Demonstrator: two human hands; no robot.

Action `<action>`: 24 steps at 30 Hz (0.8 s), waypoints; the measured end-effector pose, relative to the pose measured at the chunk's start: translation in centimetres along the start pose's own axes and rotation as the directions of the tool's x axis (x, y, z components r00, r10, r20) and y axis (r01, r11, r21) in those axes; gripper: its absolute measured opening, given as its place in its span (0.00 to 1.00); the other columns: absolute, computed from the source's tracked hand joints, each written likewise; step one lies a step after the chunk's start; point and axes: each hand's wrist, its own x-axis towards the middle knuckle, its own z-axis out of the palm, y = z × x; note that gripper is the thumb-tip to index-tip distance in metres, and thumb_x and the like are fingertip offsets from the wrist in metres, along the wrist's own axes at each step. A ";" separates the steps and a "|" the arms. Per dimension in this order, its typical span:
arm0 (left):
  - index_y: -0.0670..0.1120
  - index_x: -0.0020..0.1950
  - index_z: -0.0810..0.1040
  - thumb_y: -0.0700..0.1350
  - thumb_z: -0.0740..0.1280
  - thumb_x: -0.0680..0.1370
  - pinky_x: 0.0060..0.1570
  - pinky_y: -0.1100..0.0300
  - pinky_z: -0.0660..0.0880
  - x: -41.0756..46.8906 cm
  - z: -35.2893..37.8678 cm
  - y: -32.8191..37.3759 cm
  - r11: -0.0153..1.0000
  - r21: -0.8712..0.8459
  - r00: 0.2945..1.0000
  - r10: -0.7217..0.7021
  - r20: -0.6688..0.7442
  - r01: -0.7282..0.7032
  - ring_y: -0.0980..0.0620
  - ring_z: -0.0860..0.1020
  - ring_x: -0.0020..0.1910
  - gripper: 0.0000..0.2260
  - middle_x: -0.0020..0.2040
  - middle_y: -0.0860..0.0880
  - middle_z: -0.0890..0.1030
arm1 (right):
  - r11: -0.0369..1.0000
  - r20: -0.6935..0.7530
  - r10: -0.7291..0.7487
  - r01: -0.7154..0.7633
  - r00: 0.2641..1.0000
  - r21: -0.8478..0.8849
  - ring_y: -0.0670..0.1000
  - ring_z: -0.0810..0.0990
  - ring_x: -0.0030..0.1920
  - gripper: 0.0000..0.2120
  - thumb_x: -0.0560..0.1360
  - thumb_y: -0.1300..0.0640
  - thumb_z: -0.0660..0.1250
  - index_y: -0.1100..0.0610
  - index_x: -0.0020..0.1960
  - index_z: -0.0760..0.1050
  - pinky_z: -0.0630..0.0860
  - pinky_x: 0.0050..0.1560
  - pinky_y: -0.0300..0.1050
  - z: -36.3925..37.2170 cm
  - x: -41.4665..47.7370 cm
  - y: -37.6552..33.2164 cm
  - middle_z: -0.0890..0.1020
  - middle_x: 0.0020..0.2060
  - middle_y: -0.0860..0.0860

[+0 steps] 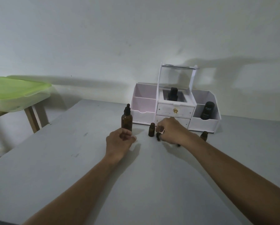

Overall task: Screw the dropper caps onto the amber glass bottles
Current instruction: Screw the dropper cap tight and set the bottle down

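Observation:
A tall amber bottle (126, 119) with a black dropper cap on it stands on the grey table (71, 159). Just in front of it my left hand (119, 142) rests loosely curled, holding nothing visible. A small amber bottle (151, 130) stands uncapped between my hands. My right hand (171, 131) is closed around a black dropper cap (158, 136) right beside that small bottle. Another small amber bottle (204, 135) stands behind my right wrist. Something dark (178, 145) pokes out under the right hand.
A white desk organiser (175, 109) with drawers stands against the wall, holding a black bottle (207, 110) on its right and a dark bottle (173, 94) in its middle. A box with a green lid (14, 88) sits on a side table at the left.

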 end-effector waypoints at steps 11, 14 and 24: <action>0.47 0.65 0.78 0.41 0.76 0.71 0.54 0.66 0.71 0.0 4.6 1.5 0.998 -0.037 0.992 0.056 0.116 -0.052 0.56 0.78 0.53 0.23 0.60 0.48 0.81 | 0.991 -0.114 0.136 -0.137 0.984 -0.005 0.53 0.76 0.46 0.15 0.73 0.56 0.73 0.56 0.57 0.75 0.72 0.44 0.43 3.1 0.3 -0.9 0.76 0.49 0.54; 0.47 0.70 0.74 0.40 0.76 0.71 0.58 0.64 0.70 0.3 5.2 1.9 0.996 0.010 0.990 0.082 0.116 -0.084 0.53 0.78 0.60 0.28 0.64 0.47 0.79 | 0.991 -0.163 0.133 -0.133 0.978 0.007 0.53 0.79 0.48 0.17 0.75 0.58 0.72 0.57 0.62 0.74 0.76 0.49 0.45 4.2 0.8 -0.7 0.78 0.50 0.54; 0.46 0.73 0.70 0.42 0.75 0.72 0.61 0.62 0.70 1.7 6.2 2.2 0.993 0.079 0.987 0.073 0.144 -0.085 0.51 0.77 0.62 0.30 0.66 0.47 0.78 | 0.979 -0.313 0.115 -0.054 0.943 0.199 0.49 0.79 0.44 0.14 0.68 0.65 0.75 0.54 0.50 0.77 0.80 0.45 0.43 -0.8 0.2 0.7 0.79 0.45 0.51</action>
